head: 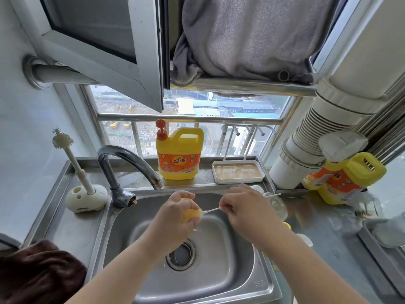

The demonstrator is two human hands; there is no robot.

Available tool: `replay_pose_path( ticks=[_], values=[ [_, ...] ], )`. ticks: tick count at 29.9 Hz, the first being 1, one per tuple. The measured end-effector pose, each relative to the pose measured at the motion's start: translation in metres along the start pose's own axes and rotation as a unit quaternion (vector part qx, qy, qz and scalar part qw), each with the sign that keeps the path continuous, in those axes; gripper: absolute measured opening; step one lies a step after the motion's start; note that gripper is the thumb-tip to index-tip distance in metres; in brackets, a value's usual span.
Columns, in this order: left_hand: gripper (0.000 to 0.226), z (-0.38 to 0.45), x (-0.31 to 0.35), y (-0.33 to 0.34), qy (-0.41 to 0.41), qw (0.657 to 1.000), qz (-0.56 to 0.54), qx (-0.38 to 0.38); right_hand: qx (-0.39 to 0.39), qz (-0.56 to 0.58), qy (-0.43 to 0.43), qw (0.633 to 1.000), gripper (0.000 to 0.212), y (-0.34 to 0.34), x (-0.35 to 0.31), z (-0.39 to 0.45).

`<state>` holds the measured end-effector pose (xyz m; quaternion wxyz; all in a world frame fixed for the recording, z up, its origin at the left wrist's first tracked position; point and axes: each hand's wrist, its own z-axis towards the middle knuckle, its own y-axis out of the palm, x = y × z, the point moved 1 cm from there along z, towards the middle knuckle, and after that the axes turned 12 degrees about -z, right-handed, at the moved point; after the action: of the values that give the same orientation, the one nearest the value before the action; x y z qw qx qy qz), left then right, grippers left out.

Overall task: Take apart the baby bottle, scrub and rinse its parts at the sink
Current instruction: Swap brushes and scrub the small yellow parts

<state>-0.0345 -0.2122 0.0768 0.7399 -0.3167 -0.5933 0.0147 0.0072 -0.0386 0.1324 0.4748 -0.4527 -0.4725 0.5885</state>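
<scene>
Over the steel sink (230,270), the left hand (175,218) gripped a yellow bottle part (191,212); the right hand (243,207) pinched a thin brush (211,210) poking into it. Wet fingers could slip, dropping either down the drain (181,254) below.

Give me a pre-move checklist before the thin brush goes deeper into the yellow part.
1. Left hand has a firm grip on the yellow part: ok.
2. Right hand pinches the thin brush: ok.
3. Brush tip at the part's opening: ok.
4. Work held above the sink: ok.
5. Water running from the faucet: not ok, no stream visible.
6. Soap on the brush: cannot tell.
</scene>
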Motion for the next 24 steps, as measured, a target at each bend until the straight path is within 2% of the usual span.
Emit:
replay_pose_path(
  ticks=[4, 7, 10, 15, 17, 20, 24],
  values=[
    [0.006, -0.001, 0.002, 0.005, 0.006, 1.000, -0.012, -0.019, -0.008, -0.031, -0.050, 0.998, 0.013, 0.007, -0.014, 0.004],
    [0.007, 0.002, 0.002, 0.001, 0.005, 1.000, -0.023, -0.013, -0.007, -0.003, 0.014, 1.000, 0.012, 0.002, -0.006, 0.004],
    [0.009, 0.001, -0.001, -0.002, 0.008, 1.000, -0.006, -0.019, -0.042, -0.012, -0.014, 0.999, 0.013, 0.005, -0.010, 0.001],
    [0.008, -0.001, 0.001, -0.002, 0.017, 1.000, 0.000, -0.007, -0.115, 0.101, 0.056, 0.987, 0.017, 0.007, -0.006, 0.006],
    [0.015, 0.000, 0.002, -0.001, 0.022, 1.000, 0.020, -0.006, -0.149, 0.120, 0.054, 0.980, 0.018, 0.011, -0.010, 0.004],
    [0.018, 0.000, 0.003, -0.003, 0.035, 0.999, 0.033, -0.005, -0.174, 0.182, 0.105, 0.962, 0.024, 0.007, -0.004, 0.005],
    [0.016, 0.000, 0.004, -0.002, 0.039, 0.998, 0.052, -0.015, -0.187, 0.183, 0.107, 0.959, 0.029, 0.007, -0.008, 0.003]
  ],
)
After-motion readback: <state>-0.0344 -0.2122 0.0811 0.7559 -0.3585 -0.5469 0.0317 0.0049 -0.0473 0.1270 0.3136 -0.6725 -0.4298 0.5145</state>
